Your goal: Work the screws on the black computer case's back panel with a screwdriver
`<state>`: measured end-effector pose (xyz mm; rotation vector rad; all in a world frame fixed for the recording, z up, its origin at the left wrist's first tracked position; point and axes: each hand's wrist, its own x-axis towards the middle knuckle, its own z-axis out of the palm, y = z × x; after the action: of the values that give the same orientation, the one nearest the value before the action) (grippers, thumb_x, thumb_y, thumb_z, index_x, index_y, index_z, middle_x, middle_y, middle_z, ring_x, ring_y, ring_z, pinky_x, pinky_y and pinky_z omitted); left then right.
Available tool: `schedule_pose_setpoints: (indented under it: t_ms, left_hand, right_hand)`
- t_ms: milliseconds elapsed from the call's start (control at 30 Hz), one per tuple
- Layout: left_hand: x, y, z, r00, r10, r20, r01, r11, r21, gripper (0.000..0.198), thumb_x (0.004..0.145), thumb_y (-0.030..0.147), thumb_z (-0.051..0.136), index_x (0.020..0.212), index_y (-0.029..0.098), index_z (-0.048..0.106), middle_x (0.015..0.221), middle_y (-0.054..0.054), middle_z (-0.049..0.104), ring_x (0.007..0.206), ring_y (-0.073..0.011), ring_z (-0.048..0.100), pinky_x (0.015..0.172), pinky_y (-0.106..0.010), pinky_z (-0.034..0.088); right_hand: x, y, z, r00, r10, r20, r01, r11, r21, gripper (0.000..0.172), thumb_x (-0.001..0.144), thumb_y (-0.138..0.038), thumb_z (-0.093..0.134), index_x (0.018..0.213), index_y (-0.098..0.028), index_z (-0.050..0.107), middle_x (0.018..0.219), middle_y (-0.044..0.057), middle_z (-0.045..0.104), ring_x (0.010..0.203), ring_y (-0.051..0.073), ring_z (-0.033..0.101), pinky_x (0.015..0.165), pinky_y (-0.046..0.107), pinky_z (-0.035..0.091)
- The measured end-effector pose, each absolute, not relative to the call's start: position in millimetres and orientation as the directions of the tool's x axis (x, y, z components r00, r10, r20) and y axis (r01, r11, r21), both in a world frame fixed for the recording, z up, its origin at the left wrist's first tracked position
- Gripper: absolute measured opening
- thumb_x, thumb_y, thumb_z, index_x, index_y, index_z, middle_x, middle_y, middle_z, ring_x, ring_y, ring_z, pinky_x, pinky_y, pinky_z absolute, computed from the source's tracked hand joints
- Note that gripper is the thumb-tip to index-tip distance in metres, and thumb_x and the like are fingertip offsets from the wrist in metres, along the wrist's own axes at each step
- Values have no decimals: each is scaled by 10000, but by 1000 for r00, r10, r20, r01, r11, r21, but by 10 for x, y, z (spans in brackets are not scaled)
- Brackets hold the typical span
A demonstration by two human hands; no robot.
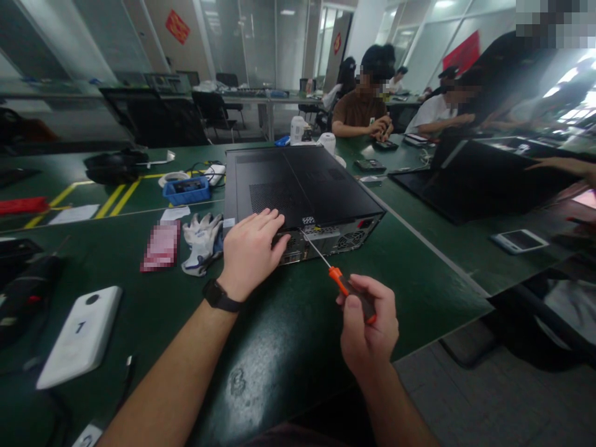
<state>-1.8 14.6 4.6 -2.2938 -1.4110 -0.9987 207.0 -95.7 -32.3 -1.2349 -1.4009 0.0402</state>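
Observation:
A black desktop computer case (298,180) lies flat on the green table, its rear panel with a fan grille turned toward me. My left hand (256,248) rests on the near left part of the case, fingers stretched over the top and thumb apart at the rear edge. In my right hand (370,320) is an orange and black screwdriver (344,285), gripped by its handle. Its thin shaft points up and left, and the tip meets the upper rear edge of the case. Whether a screw sits under the tip is too small to tell.
Left of the case lie a pair of work gloves (202,242), a blue bin (186,190) and a white power bank (81,335). A smartphone (520,241) and a large black panel (470,180) are at the right. Other people (365,105) sit across the table.

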Motion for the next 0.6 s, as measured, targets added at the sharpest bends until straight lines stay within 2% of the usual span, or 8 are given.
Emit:
schedule_pose_setpoints:
  t_ms: [100, 267, 367, 467, 600]
  left_hand:
    - [-18, 151, 40, 291, 675, 678, 863, -492, 119, 313, 997, 294, 648, 1277, 182, 730, 1375, -132, 743, 1311, -310, 695, 1132, -527, 551]
    - [-18, 147, 48, 294, 668, 684, 863, -493, 112, 313, 995, 287, 649, 1268, 157, 731, 1363, -143, 748, 1302, -309, 702, 1130, -516, 555]
    - [-12, 140, 57, 289, 676, 678, 860, -494, 126, 313, 993, 286, 649, 1268, 163, 733, 1368, -141, 746, 1307, -312, 699, 1131, -524, 555]
    - [-7, 136, 63, 285, 684, 671, 863, -487, 131, 307, 992, 284, 652, 1270, 182, 734, 1373, -129, 745, 1310, -309, 697, 1135, -523, 553]
    - [-6, 136, 60, 280, 681, 676, 866, -483, 128, 306, 986, 283, 660, 1266, 184, 734, 1370, -125, 748, 1305, -308, 700, 1131, -519, 556]
  right_hand:
    - [2071, -955, -312, 267, 623, 735, 673, 425, -605, 256, 926, -229, 658, 1180, -206, 670, 964, 48, 770, 735, 171, 771, 662, 291, 633]
    - [2058, -942, -340, 320, 635, 704, 643, 400, -653, 167, 994, -251, 617, 1141, -211, 686, 780, -11, 747, 570, 121, 717, 560, 223, 577]
    - [2057, -958, -341, 301, 648, 700, 633, 412, -655, 209, 985, -273, 622, 1179, -213, 676, 842, 9, 763, 604, 132, 724, 560, 238, 583]
    - [2060, -970, -329, 259, 627, 735, 686, 416, -597, 257, 933, -249, 664, 1188, -218, 668, 947, 42, 779, 669, 154, 745, 608, 273, 612]
    - [2060, -950, -335, 297, 600, 743, 690, 404, -601, 185, 963, -264, 655, 1136, -216, 698, 847, 19, 775, 623, 155, 746, 590, 265, 606]
